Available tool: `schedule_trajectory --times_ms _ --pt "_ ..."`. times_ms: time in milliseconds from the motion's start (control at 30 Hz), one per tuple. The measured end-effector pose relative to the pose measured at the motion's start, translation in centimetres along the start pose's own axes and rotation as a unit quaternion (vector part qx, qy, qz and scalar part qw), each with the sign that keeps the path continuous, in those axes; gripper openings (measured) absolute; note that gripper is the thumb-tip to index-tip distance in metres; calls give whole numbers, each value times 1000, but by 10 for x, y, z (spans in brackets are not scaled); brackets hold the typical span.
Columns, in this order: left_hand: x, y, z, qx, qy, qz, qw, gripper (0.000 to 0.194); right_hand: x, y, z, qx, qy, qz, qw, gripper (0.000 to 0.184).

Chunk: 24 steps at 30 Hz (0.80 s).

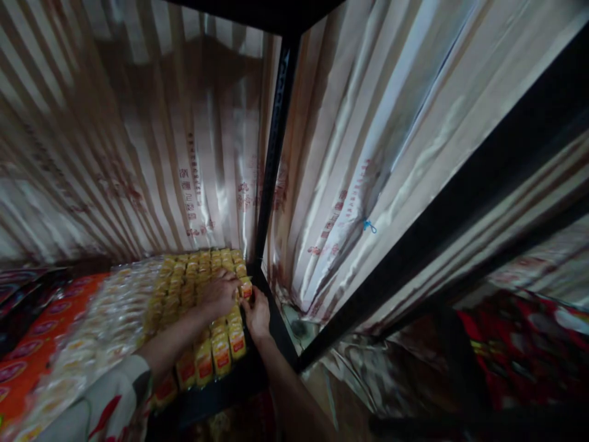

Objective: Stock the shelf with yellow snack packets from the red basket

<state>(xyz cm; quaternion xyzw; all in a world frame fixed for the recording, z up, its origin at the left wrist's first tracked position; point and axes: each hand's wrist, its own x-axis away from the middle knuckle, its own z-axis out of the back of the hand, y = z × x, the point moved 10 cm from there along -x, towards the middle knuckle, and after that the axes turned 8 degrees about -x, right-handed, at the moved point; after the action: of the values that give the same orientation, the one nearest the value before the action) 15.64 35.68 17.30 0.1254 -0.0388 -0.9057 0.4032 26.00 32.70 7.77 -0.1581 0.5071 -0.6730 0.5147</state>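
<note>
A small yellow packet with a red label (pixel 246 290) is at the right edge of several rows of similar yellow packets (pixel 221 356) on a dark shelf. My right hand (pixel 257 314) grips this packet from the right, fingers closed around its side. From the left, my left hand (pixel 221 296) reaches over the rows, with its fingertips closed at the same packet's left side. Part of the left fingers is dim and hard to make out. Beneath both hands, the yellow packets stand close together in lines.
Clear-wrapped pale packets (pixel 110 307) and orange packs (pixel 50 334) lie left of the yellow rows. A black upright post (pixel 273 147) rises at the shelf corner, before pleated printed sheeting (pixel 207 153). Red packs (pixel 529 350) sit on another rack at right.
</note>
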Motion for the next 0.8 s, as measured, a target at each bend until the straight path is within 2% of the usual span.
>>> schedule_trajectory --times_ms 167,300,500,633,800 --pt "1 12 5 2 16 -31 999 32 3 3 6 -55 26 11 998 47" --pt "-1 21 1 -27 -3 -52 998 29 3 4 4 -48 21 9 999 38" --pt "-6 16 -15 -58 -54 -34 996 24 0 2 -5 -28 -5 -7 1000 29" --pt "-7 14 -18 -53 -48 -21 997 18 -1 -3 -4 -29 -4 5 1000 27" --pt "-7 17 -11 -42 -31 -19 998 16 -1 1 -3 -40 -5 0 999 32"
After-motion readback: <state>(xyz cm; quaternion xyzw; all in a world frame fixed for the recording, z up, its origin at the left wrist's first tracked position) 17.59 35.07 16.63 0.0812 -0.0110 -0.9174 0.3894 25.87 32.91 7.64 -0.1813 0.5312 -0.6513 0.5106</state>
